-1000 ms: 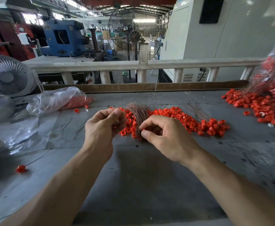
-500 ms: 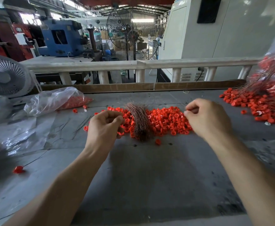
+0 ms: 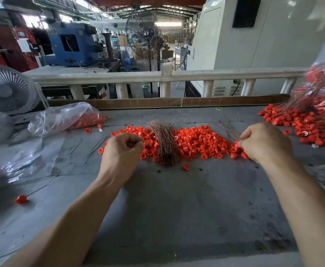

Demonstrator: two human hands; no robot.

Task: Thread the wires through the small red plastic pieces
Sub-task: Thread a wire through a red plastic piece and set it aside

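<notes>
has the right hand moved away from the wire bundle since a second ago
Yes. The right hand has swung rightward, away from the wire bundle, to the pile's right end.

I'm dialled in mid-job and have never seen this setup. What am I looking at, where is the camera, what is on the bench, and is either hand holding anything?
There is no machine here: a person works with bare hands, filmed by one wide-angle camera worn on the head, looking down. On the grey workbench lie a heap of small red plastic pieces, a curved bundle of thin copper-coloured wires and a clear plastic bag at the left. The left hand is curled; whether it holds anything I cannot tell. The right hand pinches at the heap's right end, beside a few loose wires; what it pinches is too small to see.
</notes>
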